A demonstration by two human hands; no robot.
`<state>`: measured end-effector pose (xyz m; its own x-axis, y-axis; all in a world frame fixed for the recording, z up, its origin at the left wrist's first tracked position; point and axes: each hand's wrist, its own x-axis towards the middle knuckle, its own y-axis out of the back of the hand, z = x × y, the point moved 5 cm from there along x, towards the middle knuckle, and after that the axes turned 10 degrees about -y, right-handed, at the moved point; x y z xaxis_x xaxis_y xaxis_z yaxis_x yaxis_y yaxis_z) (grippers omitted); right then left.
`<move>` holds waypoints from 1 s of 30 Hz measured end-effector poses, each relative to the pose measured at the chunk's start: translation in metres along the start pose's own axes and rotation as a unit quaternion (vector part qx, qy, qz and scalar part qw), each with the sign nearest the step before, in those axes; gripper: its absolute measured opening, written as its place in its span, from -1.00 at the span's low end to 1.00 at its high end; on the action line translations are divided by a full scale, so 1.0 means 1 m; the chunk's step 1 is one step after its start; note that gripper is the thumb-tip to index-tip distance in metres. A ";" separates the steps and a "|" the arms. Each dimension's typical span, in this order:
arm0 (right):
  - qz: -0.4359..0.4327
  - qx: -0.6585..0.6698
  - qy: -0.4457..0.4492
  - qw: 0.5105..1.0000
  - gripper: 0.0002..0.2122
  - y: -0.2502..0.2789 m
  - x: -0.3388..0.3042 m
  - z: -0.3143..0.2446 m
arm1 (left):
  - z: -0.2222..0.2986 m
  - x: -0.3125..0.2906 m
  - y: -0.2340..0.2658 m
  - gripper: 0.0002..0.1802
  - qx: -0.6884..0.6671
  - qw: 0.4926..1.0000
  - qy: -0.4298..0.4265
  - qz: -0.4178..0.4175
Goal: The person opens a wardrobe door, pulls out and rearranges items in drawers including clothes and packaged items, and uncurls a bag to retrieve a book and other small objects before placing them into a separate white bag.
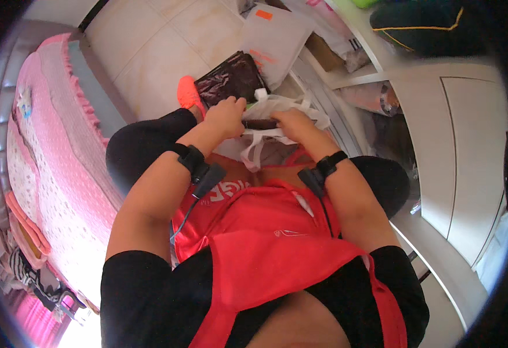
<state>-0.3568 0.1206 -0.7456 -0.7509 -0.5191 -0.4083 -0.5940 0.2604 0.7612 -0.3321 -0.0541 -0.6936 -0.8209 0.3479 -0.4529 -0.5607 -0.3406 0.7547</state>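
Note:
A white plastic bag (257, 152) with loop handles stands between my knees, its mouth spread toward me. My left hand (226, 118) is closed at the bag's left rim, and my right hand (295, 124) is closed at its right rim. Between the two hands a dark brown flat thing (259, 124) shows in the mouth; its kind I cannot make out. A bit of green shows near the far rim. Most of what the bag holds is hidden, and so are some fingertips. Just beyond my left hand lies a folded, shiny black plastic bag (230, 80).
A whitish plastic bag (277, 46) with an orange label lies farther off. To the right are an open cabinet (381, 124) with wrapped things and white doors (468, 139). A bed with a pink cover (62, 145) stands left. An orange shoe (189, 93) is by my left leg.

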 end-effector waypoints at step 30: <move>-0.101 -0.051 -0.178 0.978 -0.71 -0.009 -0.002 -0.034 | 0.036 0.006 0.008 -0.70 -0.003 0.987 -0.158 -0.009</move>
<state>-0.3406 0.0918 -0.7347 -0.6854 -0.2312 -0.6905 -0.7218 0.0902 0.6862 -0.3375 -0.0234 -0.6732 -0.7370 0.6080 -0.2951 -0.5762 -0.3372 0.7445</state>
